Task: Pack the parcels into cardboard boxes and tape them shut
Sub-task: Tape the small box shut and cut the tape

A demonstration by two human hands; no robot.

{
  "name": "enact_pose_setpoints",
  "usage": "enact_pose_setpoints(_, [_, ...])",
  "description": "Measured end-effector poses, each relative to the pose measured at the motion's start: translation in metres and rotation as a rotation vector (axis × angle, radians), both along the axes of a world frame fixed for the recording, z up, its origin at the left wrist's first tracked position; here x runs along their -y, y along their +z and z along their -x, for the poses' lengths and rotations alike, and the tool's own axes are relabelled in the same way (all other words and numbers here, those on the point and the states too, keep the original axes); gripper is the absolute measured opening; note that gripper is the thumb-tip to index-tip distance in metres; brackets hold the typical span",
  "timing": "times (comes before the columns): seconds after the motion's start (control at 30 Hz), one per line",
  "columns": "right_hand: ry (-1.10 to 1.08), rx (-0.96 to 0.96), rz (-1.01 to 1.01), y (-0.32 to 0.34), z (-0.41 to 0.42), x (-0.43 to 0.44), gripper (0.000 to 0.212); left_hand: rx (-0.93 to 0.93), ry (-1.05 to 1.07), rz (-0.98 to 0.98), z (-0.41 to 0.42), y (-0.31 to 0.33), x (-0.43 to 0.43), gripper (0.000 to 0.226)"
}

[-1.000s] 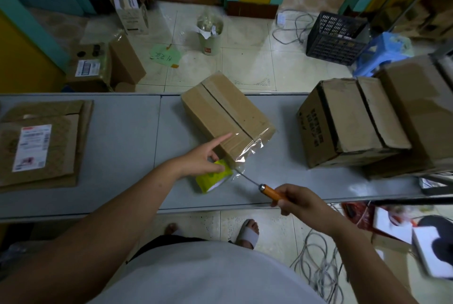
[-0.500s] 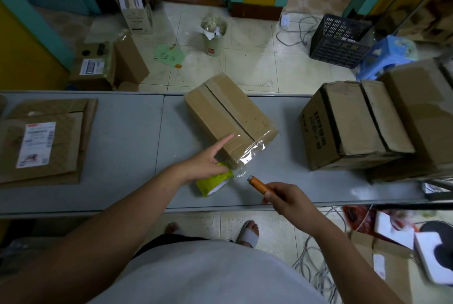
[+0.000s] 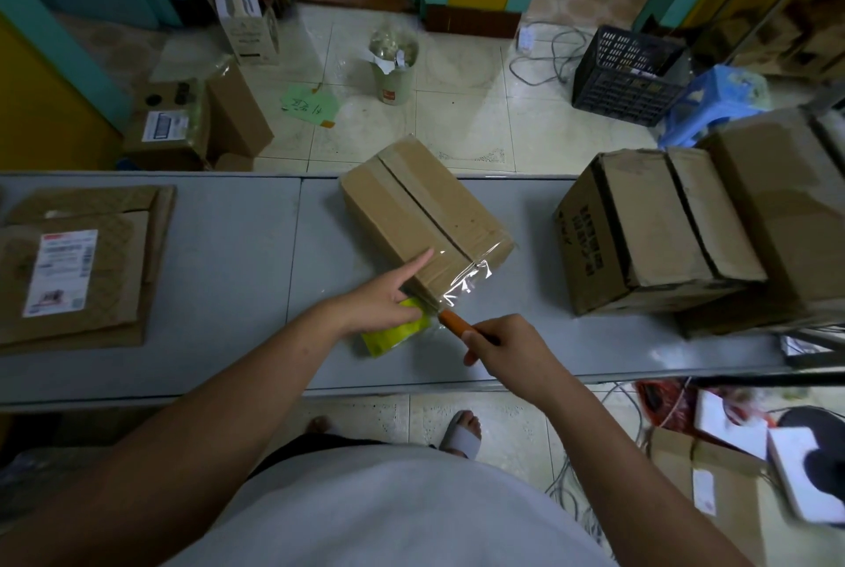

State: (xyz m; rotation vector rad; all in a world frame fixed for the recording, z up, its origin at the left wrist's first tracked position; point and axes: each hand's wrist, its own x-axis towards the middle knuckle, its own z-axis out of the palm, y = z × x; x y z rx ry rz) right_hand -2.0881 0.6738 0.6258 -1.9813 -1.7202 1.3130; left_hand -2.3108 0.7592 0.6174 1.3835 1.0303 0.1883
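Observation:
A closed cardboard box [image 3: 425, 214] lies slanted on the grey table [image 3: 228, 246], with clear tape [image 3: 466, 283] hanging loose off its near end. My left hand [image 3: 384, 297] holds a yellow-green tape roll [image 3: 395, 333] against the table, its index finger stretched onto the box's near corner. My right hand [image 3: 503, 340] grips an orange-handled cutter [image 3: 455, 322], whose tip sits at the tape between roll and box. The blade itself is hidden.
Flat cardboard mailers with a label [image 3: 68, 269] lie at the table's left. Large cardboard boxes [image 3: 654, 228] crowd the right end. Beyond the table, the floor holds boxes [image 3: 201, 123], a bin [image 3: 393, 63], a black crate [image 3: 626, 73] and a blue stool [image 3: 713, 105].
My right hand has brought the cutter up and left, from near the table's front edge to the tape beside the roll. My left hand stays on the roll and box.

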Motion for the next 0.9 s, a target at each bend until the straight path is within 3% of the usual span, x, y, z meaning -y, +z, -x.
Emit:
enact_pose_setpoints(0.4, [-0.022,0.086,0.006,-0.007,-0.021,0.042,0.035,-0.161,-0.136,-0.075,0.011,-0.009,-0.013,0.098])
enact_pose_setpoints(0.6, [0.132,0.309,-0.207,-0.044,-0.054,0.069,0.006,-0.233,-0.221,-0.157,0.024,-0.014,-0.017,0.101])
enact_pose_setpoints(0.73, [0.192,0.429,-0.339,-0.079,-0.063,0.049,0.028,-0.392,-0.281,-0.345,0.038,-0.007,-0.008,0.102])
enact_pose_setpoints(0.9, [0.128,0.511,-0.309,-0.098,-0.07,0.021,0.037,-0.583,-0.245,-0.635,0.067,-0.026,0.009,0.107])
